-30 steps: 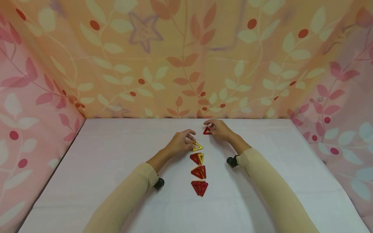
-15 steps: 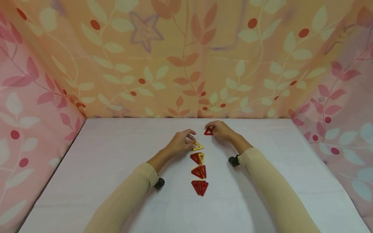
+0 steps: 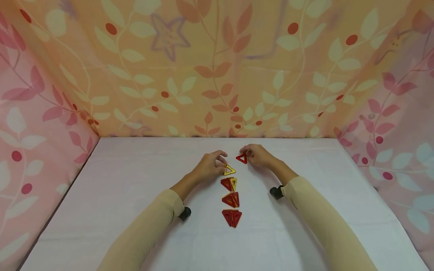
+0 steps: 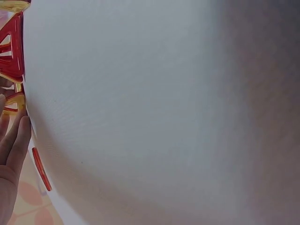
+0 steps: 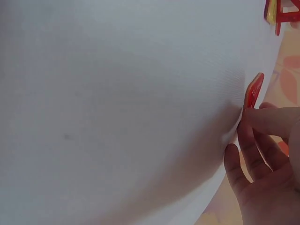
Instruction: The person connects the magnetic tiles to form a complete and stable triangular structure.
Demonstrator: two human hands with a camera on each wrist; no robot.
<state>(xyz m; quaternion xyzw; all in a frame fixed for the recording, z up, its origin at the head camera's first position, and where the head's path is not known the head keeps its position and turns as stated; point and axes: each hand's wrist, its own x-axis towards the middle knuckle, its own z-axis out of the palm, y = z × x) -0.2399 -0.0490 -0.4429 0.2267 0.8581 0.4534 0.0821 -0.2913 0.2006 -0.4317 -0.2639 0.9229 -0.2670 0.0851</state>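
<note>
In the head view my left hand (image 3: 211, 165) holds a yellow openwork triangle tile (image 3: 230, 173) by its left side, thumb and fingertips close together there. The left wrist view shows those fingers against the yellow tile (image 4: 18, 99), partly cut off by the frame's edge. Farther back and to the right, my right hand (image 3: 259, 155) pinches a red triangle tile (image 3: 241, 160) by its right edge. From the right wrist, the red tile (image 5: 254, 91) shows beyond the thumb and a finger, tilted and close to the white surface.
A column of small pyramid-like shapes made of triangle tiles runs toward me: a red-and-yellow one (image 3: 226, 184), a red one (image 3: 230, 200) and another red one (image 3: 228, 217). The white-covered table (image 3: 135, 169) ends at a flower-patterned curtain (image 3: 190, 113).
My right hand has moved slightly nearer to me, turning the red triangle tile so that one corner points left. My left hand and the yellow tile have stayed in place.
</note>
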